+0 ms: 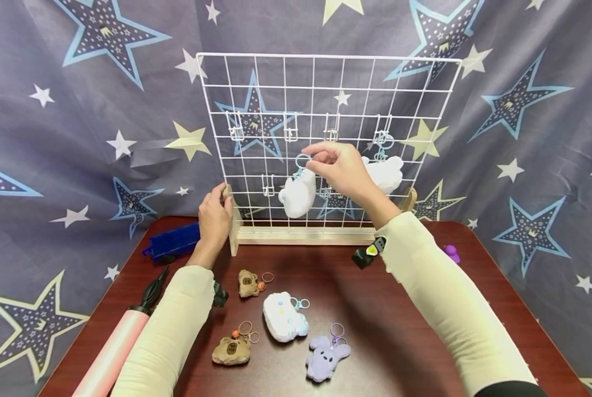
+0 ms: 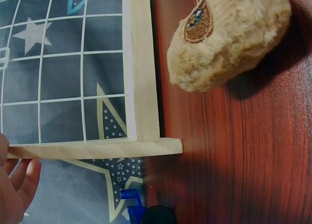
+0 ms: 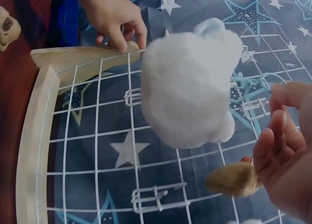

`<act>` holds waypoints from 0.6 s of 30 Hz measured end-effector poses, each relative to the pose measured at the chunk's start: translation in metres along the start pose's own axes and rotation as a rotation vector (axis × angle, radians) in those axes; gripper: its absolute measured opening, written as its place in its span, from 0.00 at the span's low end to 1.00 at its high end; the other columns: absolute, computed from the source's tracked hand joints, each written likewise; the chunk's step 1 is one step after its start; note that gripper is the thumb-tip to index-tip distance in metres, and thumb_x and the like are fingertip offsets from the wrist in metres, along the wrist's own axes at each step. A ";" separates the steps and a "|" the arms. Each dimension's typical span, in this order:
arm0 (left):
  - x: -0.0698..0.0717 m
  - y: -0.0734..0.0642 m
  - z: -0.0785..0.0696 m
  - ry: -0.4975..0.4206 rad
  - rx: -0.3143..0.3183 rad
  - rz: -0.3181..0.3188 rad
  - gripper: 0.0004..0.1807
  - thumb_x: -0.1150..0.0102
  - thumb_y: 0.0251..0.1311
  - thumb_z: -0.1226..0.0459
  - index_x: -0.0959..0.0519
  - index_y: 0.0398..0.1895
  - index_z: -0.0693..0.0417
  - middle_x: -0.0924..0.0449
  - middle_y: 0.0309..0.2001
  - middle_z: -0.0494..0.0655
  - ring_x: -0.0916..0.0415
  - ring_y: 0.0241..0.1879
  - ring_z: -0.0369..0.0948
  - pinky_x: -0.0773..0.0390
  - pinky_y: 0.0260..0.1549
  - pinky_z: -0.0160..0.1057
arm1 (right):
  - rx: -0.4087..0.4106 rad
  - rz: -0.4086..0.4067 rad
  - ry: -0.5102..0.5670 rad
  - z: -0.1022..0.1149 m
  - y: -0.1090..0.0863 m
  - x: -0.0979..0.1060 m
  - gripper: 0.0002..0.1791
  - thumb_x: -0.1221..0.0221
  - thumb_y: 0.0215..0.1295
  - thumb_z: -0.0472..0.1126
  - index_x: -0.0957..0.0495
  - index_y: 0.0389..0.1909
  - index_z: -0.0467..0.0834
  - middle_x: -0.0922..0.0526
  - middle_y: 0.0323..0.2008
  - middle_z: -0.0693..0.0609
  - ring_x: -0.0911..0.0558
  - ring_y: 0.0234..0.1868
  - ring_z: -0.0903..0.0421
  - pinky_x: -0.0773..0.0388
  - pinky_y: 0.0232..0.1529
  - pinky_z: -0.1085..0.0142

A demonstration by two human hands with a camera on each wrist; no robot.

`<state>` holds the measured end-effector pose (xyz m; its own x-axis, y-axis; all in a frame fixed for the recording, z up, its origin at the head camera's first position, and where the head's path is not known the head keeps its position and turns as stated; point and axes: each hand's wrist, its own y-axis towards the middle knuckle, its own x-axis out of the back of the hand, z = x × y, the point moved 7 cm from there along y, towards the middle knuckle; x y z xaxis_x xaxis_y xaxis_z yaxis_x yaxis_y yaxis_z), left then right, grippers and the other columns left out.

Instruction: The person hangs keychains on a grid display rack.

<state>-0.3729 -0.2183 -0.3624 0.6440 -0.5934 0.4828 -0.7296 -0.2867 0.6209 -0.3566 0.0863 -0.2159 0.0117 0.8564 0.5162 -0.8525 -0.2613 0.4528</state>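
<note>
My right hand [image 1: 342, 171] pinches the light blue ring [image 1: 303, 160] of a white plush keychain [image 1: 298, 196], which dangles in front of a white wire grid rack [image 1: 313, 55]. In the right wrist view the plush [image 3: 190, 90] covers part of the grid, and its ring meets my thumb and fingertips. At the rack's left end, my left hand [image 1: 215, 215] grips the wooden side support [image 2: 97, 148] between thumb and fingers. Another white plush keychain [image 1: 387, 175] hangs from a hook at the right, partly behind my right hand. A brown plush [image 3: 234, 179] hangs near my right fingers.
On the table lie two brown bear keychains [image 1: 248, 283] [image 1: 231, 351], a white plush keychain [image 1: 282, 317] and a purple bunny keychain [image 1: 324, 358]. Left are a blue object [image 1: 174, 242] and a pink cylinder [image 1: 114, 350]; a small purple item [image 1: 452, 253] sits right. Wire hooks [image 1: 291, 131] line the grid.
</note>
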 end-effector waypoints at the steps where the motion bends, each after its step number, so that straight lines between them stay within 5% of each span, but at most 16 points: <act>1: 0.000 0.000 0.000 0.000 -0.002 -0.002 0.21 0.39 0.66 0.65 0.21 0.63 0.52 0.16 0.49 0.64 0.19 0.50 0.64 0.21 0.52 0.60 | -0.002 -0.009 -0.003 0.002 0.002 0.000 0.14 0.32 0.62 0.40 0.12 0.49 0.49 0.13 0.33 0.49 0.22 0.28 0.60 0.28 0.29 0.69; 9: 0.000 0.000 0.000 0.009 0.010 0.004 0.21 0.39 0.66 0.65 0.21 0.63 0.53 0.17 0.49 0.65 0.19 0.50 0.64 0.22 0.53 0.60 | -0.015 -0.063 -0.015 0.017 0.015 -0.001 0.14 0.32 0.63 0.41 0.12 0.50 0.49 0.12 0.33 0.48 0.21 0.32 0.59 0.26 0.35 0.68; 18: 0.001 0.000 -0.001 0.004 0.002 0.007 0.21 0.39 0.66 0.66 0.21 0.63 0.54 0.16 0.50 0.65 0.19 0.50 0.64 0.22 0.53 0.60 | -0.072 -0.107 0.001 0.023 0.026 -0.001 0.14 0.33 0.63 0.42 0.13 0.50 0.52 0.11 0.33 0.51 0.27 0.24 0.60 0.34 0.25 0.69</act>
<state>-0.3718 -0.2177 -0.3615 0.6399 -0.5920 0.4899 -0.7346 -0.2843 0.6160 -0.3666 0.0690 -0.1882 0.1046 0.8781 0.4669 -0.8818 -0.1351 0.4518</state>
